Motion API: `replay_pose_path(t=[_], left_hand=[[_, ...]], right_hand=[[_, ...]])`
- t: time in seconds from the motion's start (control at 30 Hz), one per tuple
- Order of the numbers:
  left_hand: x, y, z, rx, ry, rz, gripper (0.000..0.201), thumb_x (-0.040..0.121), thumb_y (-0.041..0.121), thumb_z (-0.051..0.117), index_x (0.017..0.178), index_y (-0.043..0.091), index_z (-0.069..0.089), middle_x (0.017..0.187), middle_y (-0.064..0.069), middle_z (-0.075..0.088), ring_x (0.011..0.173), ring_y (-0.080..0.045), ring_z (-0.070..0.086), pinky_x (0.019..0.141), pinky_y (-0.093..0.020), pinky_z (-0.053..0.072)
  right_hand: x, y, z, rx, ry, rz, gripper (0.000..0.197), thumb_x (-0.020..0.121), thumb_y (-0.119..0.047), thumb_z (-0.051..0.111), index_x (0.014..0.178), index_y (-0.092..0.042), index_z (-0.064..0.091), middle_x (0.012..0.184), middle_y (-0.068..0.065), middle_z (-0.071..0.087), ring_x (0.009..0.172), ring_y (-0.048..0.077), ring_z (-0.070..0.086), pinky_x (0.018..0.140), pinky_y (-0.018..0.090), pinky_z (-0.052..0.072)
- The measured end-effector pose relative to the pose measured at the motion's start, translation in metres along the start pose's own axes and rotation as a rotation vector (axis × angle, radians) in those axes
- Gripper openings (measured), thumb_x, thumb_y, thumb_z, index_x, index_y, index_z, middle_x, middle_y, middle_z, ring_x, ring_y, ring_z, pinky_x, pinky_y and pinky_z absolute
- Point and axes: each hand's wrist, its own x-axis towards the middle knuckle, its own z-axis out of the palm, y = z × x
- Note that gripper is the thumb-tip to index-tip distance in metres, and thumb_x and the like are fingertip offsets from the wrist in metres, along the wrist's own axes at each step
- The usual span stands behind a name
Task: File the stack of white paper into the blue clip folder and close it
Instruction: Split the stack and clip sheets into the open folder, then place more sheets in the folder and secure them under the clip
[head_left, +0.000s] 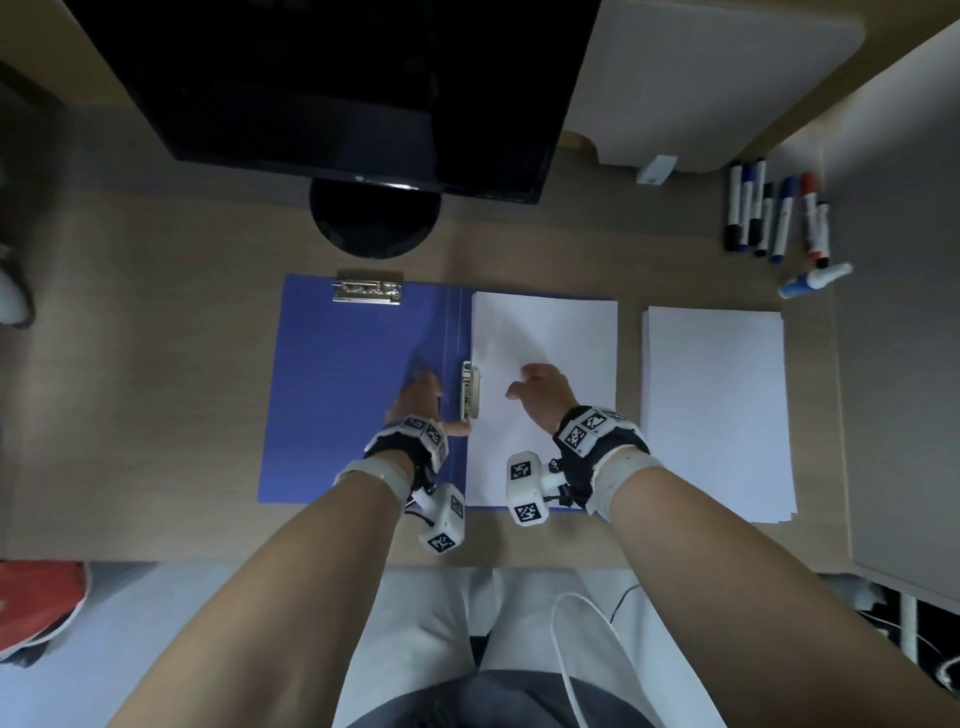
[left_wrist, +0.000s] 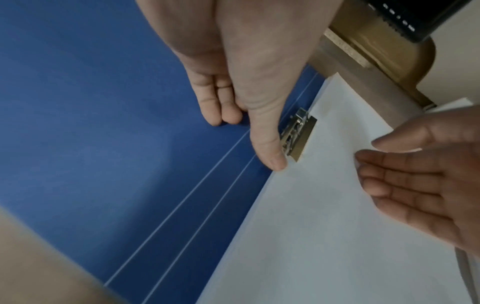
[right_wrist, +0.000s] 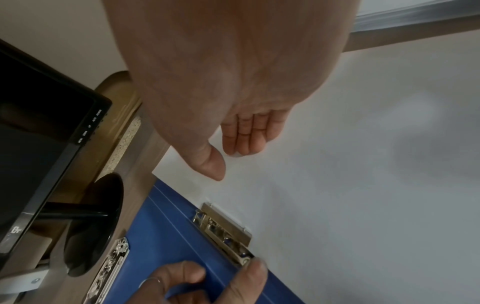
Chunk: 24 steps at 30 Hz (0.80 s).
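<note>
Blue clip folder (head_left: 358, 395) lying open on counter (head_left: 156, 374), white paper stack (head_left: 545, 353) on its right half, edge tucked under side clip (head_left: 470, 391). Left hand (head_left: 418, 397) resting on folder just left of that clip, thumb (left_wrist: 267, 148) straight beside clip end, grip loose, holding nothing. Right hand (head_left: 540, 395) on paper just right of clip, fingers relaxed, grip slack and empty. Second paper stack (head_left: 717, 410) well right of right hand.

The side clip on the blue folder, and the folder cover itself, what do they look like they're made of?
Side clip: apparently metal, a shiny silvery finish with bright glints and a small coil spring. Blue clip folder: a smooth matte cover with pale scored fold lines along the spine, probably plastic or plastic-coated board; the look leaves that open.
</note>
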Motion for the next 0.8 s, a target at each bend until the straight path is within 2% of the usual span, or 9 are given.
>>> replay_pose_path(t=[0.13, 0.27, 0.33, 0.43, 0.53, 0.6, 0.7, 0.73, 0.8], left_hand=[[0.003, 0.006, 0.002, 0.053, 0.032, -0.032, 0.087, 0.056, 0.036, 0.088, 0.127, 0.006, 0.047, 0.123, -0.015, 0.06, 0.11, -0.033, 0.06, 0.093, -0.043, 0.051], [0.005, 0.009, -0.009, 0.031, -0.091, -0.089, 0.096, 0.06, 0.054, 0.08, 0.133, 0.005, 0.042, 0.131, -0.012, 0.056, 0.12, -0.033, 0.056, 0.1, -0.041, 0.047], [-0.003, 0.022, -0.018, -0.064, -0.085, -0.123, 0.095, 0.065, 0.071, 0.065, 0.13, 0.005, 0.044, 0.127, -0.011, 0.057, 0.118, -0.03, 0.057, 0.1, -0.04, 0.046], [-0.013, 0.065, -0.025, -0.384, -0.01, -0.113, 0.069, 0.076, 0.067, 0.057, 0.111, 0.008, 0.047, 0.098, -0.01, 0.062, 0.088, -0.011, 0.07, 0.081, -0.024, 0.055], [-0.017, 0.12, -0.013, -0.549, -0.087, -0.137, 0.054, 0.082, 0.063, 0.051, 0.079, 0.01, 0.054, 0.09, -0.019, 0.067, 0.077, -0.031, 0.065, 0.087, -0.046, 0.056], [-0.017, 0.151, 0.011, -0.609, -0.17, -0.162, 0.042, 0.089, 0.043, 0.053, 0.072, 0.005, 0.055, 0.075, -0.018, 0.066, 0.067, -0.029, 0.06, 0.081, -0.042, 0.056], [-0.029, 0.192, 0.058, -0.623, -0.289, -0.224, 0.017, 0.089, 0.016, 0.056, 0.082, 0.001, 0.058, 0.053, -0.009, 0.062, 0.06, -0.024, 0.054, 0.064, -0.032, 0.044], [-0.035, 0.205, 0.074, -0.547, -0.347, -0.208, 0.017, 0.089, 0.014, 0.054, 0.093, -0.001, 0.061, 0.062, -0.011, 0.067, 0.069, -0.026, 0.058, 0.069, -0.033, 0.043], [-0.041, 0.228, 0.104, -0.444, -0.339, -0.17, 0.034, 0.093, 0.014, 0.049, 0.122, -0.003, 0.057, 0.103, -0.021, 0.066, 0.099, -0.03, 0.062, 0.082, -0.034, 0.043]], right_hand=[[0.003, 0.004, 0.0, 0.013, -0.001, -0.002, 0.057, 0.082, -0.026, 0.064, 0.136, -0.01, 0.053, 0.141, 0.01, 0.052, 0.126, 0.029, 0.05, 0.108, 0.041, 0.04], [0.0, 0.003, -0.009, 0.111, 0.009, 0.0, 0.047, 0.087, -0.019, 0.061, 0.132, -0.006, 0.058, 0.136, 0.008, 0.057, 0.125, 0.028, 0.053, 0.102, 0.03, 0.039], [-0.003, 0.008, -0.019, 0.113, 0.028, -0.023, 0.026, 0.089, -0.015, 0.056, 0.11, -0.009, 0.07, 0.124, 0.011, 0.067, 0.113, 0.031, 0.062, 0.099, 0.038, 0.049], [-0.006, 0.017, -0.047, 0.213, 0.139, 0.003, 0.019, 0.089, -0.015, 0.053, 0.08, -0.017, 0.07, 0.102, 0.014, 0.074, 0.096, 0.032, 0.068, 0.089, 0.044, 0.055], [-0.016, 0.028, -0.089, 0.133, 0.187, 0.023, 0.02, 0.093, -0.011, 0.048, 0.09, -0.005, 0.067, 0.095, 0.01, 0.065, 0.083, 0.027, 0.059, 0.073, 0.032, 0.046], [-0.018, 0.05, -0.118, 0.145, 0.248, 0.052, 0.02, 0.09, -0.014, 0.049, 0.091, -0.002, 0.065, 0.091, 0.009, 0.061, 0.076, 0.024, 0.054, 0.068, 0.028, 0.041], [-0.014, 0.093, -0.155, 0.251, 0.338, 0.115, 0.039, 0.089, -0.019, 0.052, 0.126, -0.01, 0.062, 0.127, 0.006, 0.063, 0.113, 0.029, 0.059, 0.093, 0.028, 0.043], [-0.016, 0.105, -0.169, 0.276, 0.369, 0.134, 0.043, 0.089, -0.021, 0.054, 0.131, -0.013, 0.058, 0.134, 0.005, 0.059, 0.121, 0.029, 0.055, 0.099, 0.031, 0.042], [-0.015, 0.131, -0.196, 0.253, 0.434, 0.193, 0.053, 0.086, -0.026, 0.059, 0.137, -0.016, 0.049, 0.14, 0.01, 0.052, 0.129, 0.032, 0.047, 0.104, 0.038, 0.04]])
